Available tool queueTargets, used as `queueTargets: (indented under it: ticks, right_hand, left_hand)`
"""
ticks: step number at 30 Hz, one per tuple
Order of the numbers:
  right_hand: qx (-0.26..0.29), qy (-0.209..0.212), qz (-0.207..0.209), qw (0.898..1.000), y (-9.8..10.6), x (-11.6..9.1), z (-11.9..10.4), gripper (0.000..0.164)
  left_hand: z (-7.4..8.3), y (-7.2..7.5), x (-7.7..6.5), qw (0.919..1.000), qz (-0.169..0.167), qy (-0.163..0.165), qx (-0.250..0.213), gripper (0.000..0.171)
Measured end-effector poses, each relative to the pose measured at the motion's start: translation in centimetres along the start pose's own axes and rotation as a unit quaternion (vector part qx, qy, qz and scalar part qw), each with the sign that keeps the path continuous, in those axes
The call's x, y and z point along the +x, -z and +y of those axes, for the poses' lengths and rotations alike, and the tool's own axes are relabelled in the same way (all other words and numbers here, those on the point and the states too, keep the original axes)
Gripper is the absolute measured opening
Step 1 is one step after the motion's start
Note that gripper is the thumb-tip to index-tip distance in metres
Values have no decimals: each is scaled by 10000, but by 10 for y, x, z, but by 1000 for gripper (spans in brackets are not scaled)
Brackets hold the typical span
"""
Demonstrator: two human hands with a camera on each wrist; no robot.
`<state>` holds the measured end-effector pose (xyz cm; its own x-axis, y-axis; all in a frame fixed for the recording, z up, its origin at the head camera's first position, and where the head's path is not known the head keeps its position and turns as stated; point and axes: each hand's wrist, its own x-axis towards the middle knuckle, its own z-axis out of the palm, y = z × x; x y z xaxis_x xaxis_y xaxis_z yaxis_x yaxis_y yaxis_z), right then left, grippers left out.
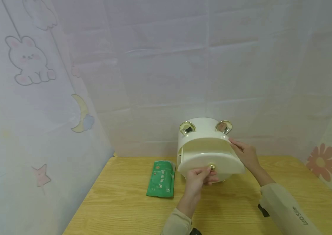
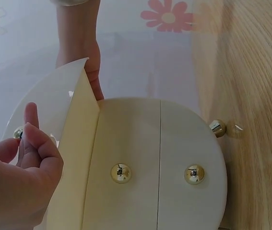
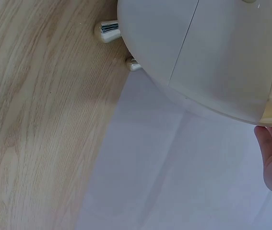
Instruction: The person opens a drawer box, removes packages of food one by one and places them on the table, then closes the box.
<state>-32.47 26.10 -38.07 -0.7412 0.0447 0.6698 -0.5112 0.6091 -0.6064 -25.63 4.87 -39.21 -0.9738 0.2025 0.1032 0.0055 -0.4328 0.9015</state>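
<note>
green packet [image 1: 160, 182] lies on the wood-grain surface [image 1: 116, 199], just left of a white rounded cabinet [image 1: 203, 125] topped by two round gold-rimmed ears [image 1: 187, 128]. left hand [image 1: 196, 179] before the cabinet, its fingers pinching the gold knob [image 1: 212, 167] of the top drawer [image 1: 229, 163], which stands well out. at far right, right hand [image 1: 246, 156], fingers extended, touching the cabinet's side near the upper rim.

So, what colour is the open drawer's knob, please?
Shiny gold; the knob shows best in the head view.
</note>
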Motion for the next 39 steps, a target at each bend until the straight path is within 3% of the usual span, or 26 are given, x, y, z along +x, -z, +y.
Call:
queueTargets:
  ticks: [7,18,39]
  right_hand:
    - [-20,50,51,10000,-1,1,2,28]
    - [-45,41,76,10000,-1,0,1,30]
    - [73,300,267,9992,-2,2,4,23]
  left_hand:
    - [1,0,4,9999,-47,-143,-54,25]
    - [4,3,14,9999,49,-40,126,23]
    - [4,3,27,9997,14,-138,207,25]
